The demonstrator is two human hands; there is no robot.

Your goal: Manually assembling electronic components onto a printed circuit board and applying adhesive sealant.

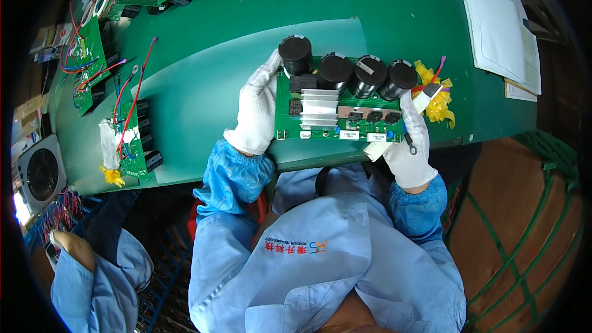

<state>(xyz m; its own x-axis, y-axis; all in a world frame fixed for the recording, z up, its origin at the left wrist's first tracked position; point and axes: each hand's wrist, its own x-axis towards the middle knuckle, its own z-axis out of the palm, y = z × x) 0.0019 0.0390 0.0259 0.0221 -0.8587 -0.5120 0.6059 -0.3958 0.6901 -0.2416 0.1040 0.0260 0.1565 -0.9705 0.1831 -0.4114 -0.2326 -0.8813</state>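
Head view, the sole view. The circuit board [287, 100] is at the near edge of the green table [407, 6], held between two gloved hands. The left hand [254, 111] takes its left end, fingers close together; the right hand [412, 148] takes the opposite end, fingers against the edge. Some fingertips are hidden, so I cannot tell how firmly either pinches.

Handling, in my judgement: grip the ends only, keep both sides level, put no load on tall parts, and keep the ring-terminal lead [412, 147] from snagging the right glove.

Count, held board: black capacitors [335, 74], four; finned heat sink [319, 108], one; black transistors [374, 116], three. Elsewhere: other boards [92, 37] along the table's left side, at least four, overlapping; yellow bundles [438, 110], two, near the table's right and left ends; paper pile [496, 31] at the table's far right, one; fan [42, 174] beyond the table's left edge, one.
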